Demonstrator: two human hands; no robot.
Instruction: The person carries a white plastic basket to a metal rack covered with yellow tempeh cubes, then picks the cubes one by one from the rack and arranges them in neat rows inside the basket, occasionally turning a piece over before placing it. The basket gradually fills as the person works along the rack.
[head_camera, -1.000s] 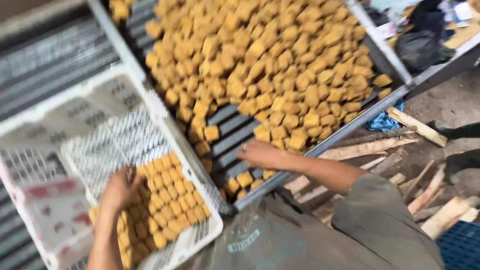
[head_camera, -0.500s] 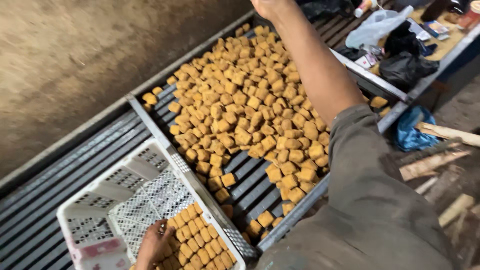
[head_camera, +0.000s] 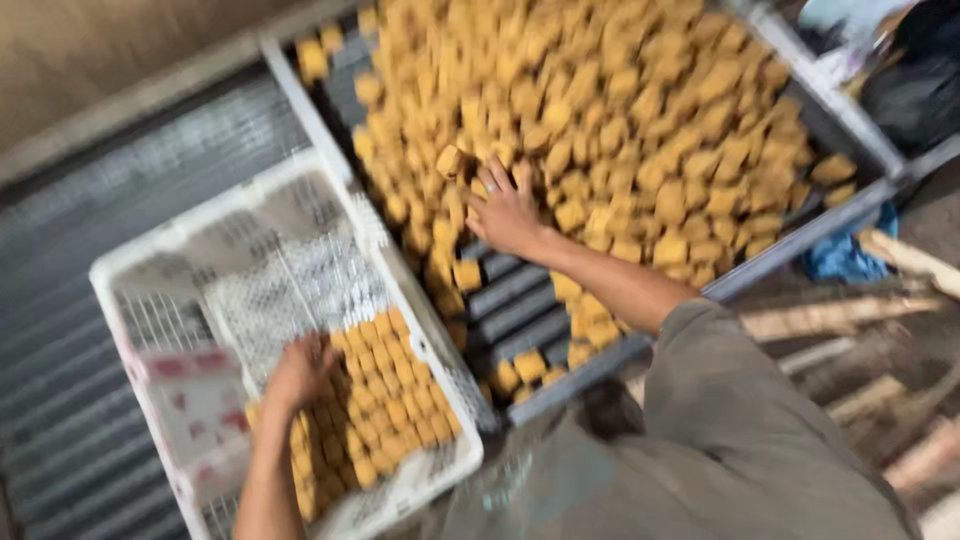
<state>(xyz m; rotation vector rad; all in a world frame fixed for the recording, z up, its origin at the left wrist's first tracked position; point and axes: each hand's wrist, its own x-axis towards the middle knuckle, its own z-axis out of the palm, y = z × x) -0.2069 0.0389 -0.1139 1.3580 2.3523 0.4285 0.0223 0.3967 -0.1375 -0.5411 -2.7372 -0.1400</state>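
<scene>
Head view: right hand (head_camera: 505, 212), fingers spread flat on loose fried cubes (head_camera: 640, 120) heaped on the slatted rack (head_camera: 520, 300); left hand (head_camera: 298, 372), grip unclear, pressing rowed cubes (head_camera: 395, 400) in the white crate (head_camera: 250, 260).

Grey-olive short-sleeved shirt (head_camera: 720, 450), bare forearms

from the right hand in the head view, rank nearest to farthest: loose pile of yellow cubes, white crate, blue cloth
1. Loose pile of yellow cubes: right under the right hand, touching.
2. White crate: to its left, beside the tray.
3. Blue cloth: far right, past the tray's edge.
</scene>
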